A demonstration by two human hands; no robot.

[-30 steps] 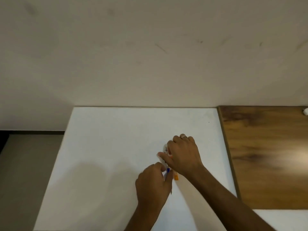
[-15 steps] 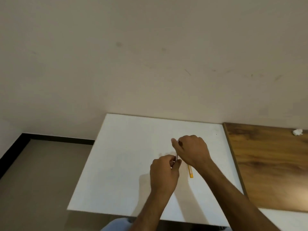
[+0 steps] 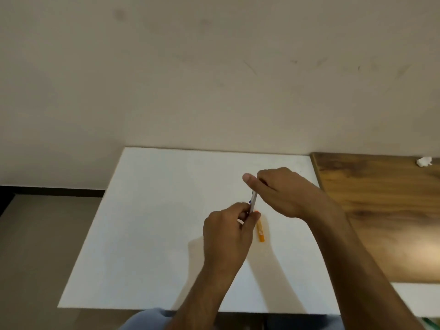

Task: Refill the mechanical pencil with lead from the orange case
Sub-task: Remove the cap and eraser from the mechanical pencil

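Pale, slim plastic, the mechanical pencil stands slightly tilted above the table, its lower part pinched by the left hand and its upper end closed in the thumb and fingers of the right hand. The small orange plastic lead case lies on the white tabletop just right of the left hand, beneath the right wrist. Judging by this, the cap end is being worked; next comes reaching for the case.
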